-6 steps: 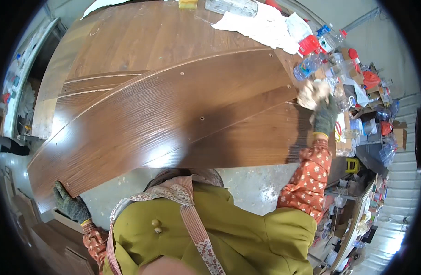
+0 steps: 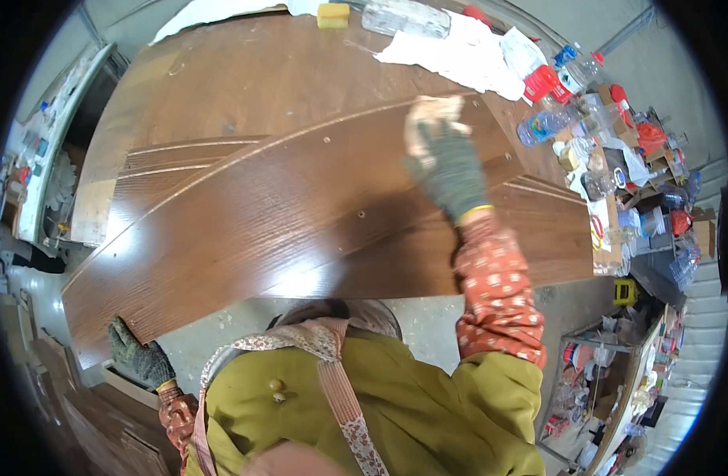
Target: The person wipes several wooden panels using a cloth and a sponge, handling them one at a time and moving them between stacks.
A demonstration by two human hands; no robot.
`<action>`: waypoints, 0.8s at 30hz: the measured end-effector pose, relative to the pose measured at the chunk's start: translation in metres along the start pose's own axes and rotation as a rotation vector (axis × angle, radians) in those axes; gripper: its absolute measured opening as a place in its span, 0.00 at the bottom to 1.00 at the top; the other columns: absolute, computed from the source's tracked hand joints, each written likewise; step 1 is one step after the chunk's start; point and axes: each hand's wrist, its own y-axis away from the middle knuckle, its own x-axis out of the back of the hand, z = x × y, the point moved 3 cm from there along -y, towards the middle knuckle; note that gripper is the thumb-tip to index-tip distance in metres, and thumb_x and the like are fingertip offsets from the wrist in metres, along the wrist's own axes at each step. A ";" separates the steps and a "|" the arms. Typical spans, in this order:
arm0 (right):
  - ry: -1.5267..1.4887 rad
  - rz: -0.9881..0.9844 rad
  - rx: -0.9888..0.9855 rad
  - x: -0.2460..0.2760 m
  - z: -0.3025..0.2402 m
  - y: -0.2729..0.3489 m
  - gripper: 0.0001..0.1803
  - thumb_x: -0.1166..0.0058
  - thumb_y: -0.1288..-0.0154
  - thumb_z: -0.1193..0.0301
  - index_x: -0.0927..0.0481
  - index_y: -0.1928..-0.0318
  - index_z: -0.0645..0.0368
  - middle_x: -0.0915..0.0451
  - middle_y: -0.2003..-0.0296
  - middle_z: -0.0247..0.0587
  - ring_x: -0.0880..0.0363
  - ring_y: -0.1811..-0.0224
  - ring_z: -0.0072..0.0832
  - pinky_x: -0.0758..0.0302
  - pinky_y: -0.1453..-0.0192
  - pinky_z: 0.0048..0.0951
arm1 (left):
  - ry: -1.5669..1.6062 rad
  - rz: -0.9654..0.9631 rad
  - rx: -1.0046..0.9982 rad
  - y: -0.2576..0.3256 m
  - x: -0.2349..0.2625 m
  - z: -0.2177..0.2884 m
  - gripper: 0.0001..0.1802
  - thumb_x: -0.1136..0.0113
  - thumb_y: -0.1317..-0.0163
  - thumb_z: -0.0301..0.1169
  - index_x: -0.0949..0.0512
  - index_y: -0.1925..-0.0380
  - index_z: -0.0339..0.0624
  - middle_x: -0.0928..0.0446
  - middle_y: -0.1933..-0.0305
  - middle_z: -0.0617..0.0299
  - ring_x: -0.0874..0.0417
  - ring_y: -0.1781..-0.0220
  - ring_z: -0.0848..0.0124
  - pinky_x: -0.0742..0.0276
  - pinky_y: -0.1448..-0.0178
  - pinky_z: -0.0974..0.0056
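A long brown wood-grain panel [image 2: 245, 214] with a curved far edge and several small holes lies slantwise over other boards on the table. My right hand [image 2: 451, 170], in a dark grey-green glove, is closed on a crumpled cream cloth [image 2: 423, 131] at the panel's far right part, by the curved edge. Down at the panel's near left end, my left hand [image 2: 142, 355], gloved alike, grips the edge with its fingertips over the rim. Its palm side is hidden.
Beneath the panel lie boards with pale edges [image 2: 193, 159]. Along the table's far side are a yellow sponge [image 2: 333, 15], a greyish block [image 2: 406, 17] and white cloth [image 2: 467, 62]. Plastic bottles [image 2: 546, 125] and cluttered boxes crowd the right. A shelf [image 2: 602, 373] stands lower right.
My right hand has swept the cloth leftward from beyond the panel's right end onto its surface. The left hand stays at the panel's edge. The whole view has shifted slightly.
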 end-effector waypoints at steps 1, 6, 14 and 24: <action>-0.238 -0.077 0.113 0.006 -0.033 -0.025 0.27 0.56 0.39 0.61 0.33 0.41 0.61 0.28 0.50 0.50 0.28 0.55 0.44 0.30 0.52 0.41 | 0.023 0.036 -0.022 0.000 0.002 0.001 0.30 0.46 0.46 0.25 0.33 0.39 0.42 0.30 0.38 0.51 0.31 0.37 0.54 0.40 0.34 0.53; -0.848 0.412 0.499 0.081 -0.215 -0.059 0.14 0.53 0.38 0.66 0.29 0.53 0.57 0.27 0.54 0.43 0.28 0.51 0.30 0.29 0.49 0.41 | 0.028 0.038 -0.031 0.007 -0.012 -0.005 0.32 0.47 0.47 0.24 0.34 0.38 0.42 0.31 0.37 0.52 0.33 0.35 0.56 0.42 0.34 0.52; -0.089 -0.170 0.002 -0.087 0.065 -0.024 0.24 0.67 0.27 0.68 0.41 0.33 0.63 0.40 0.34 0.53 0.46 0.29 0.42 0.52 0.25 0.36 | 0.108 -0.033 0.078 0.009 -0.008 -0.012 0.37 0.44 0.49 0.30 0.38 0.35 0.41 0.36 0.34 0.50 0.40 0.30 0.55 0.52 0.26 0.53; -0.728 -0.031 0.039 -0.021 -0.041 -0.057 0.20 0.68 0.28 0.72 0.34 0.40 0.65 0.34 0.39 0.52 0.40 0.34 0.42 0.47 0.28 0.37 | 1.988 0.180 1.140 0.046 -0.050 -0.086 0.39 0.42 0.43 0.28 0.46 0.32 0.37 0.35 0.35 0.53 0.32 0.35 0.62 0.36 0.33 0.55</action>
